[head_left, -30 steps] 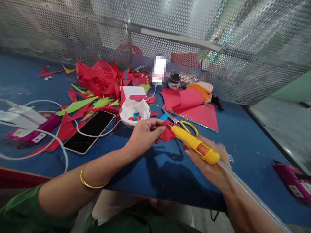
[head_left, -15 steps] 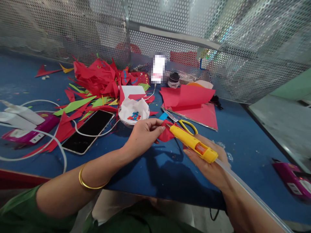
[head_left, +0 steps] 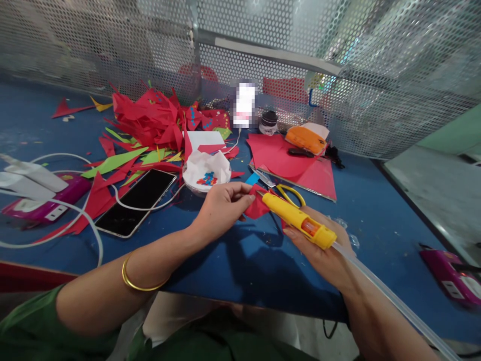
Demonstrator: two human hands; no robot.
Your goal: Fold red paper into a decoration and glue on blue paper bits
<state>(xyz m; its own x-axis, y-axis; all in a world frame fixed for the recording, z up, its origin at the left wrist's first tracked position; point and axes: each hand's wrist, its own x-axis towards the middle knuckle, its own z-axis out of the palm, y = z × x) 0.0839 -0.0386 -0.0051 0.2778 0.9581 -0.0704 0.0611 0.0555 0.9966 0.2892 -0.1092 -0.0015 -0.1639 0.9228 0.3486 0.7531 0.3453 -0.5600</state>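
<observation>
Between the thumb and fingers of my left hand (head_left: 221, 205) is a small piece of red paper (head_left: 257, 206), held just above the table. My right hand (head_left: 319, 245) is closed around a yellow hot glue gun (head_left: 296, 218), with a long clear glue stick (head_left: 391, 293) coming out of its back end. The gun's nozzle tip meets the red paper or hovers right at it; I cannot tell which. Behind the paper lie scissors (head_left: 289, 194) with yellow handles. A bowl lined with white paper (head_left: 206, 163) holds small blue and red bits, beyond my left hand.
Red paper scraps (head_left: 148, 120) are heaped at the back left. A dark phone (head_left: 137, 203) and a purple power strip (head_left: 48, 203) with white cables lie on the left. Red sheets (head_left: 281, 155), an orange packet (head_left: 306, 139) and a black-lidded jar (head_left: 268, 123) stand behind. A perforated metal screen (head_left: 263, 50) closes the back.
The raised edge of the red sheet at the back has dropped flat, showing the orange packet and a black-handled object behind it. Both hands, the paper and the glue gun stay almost still.
</observation>
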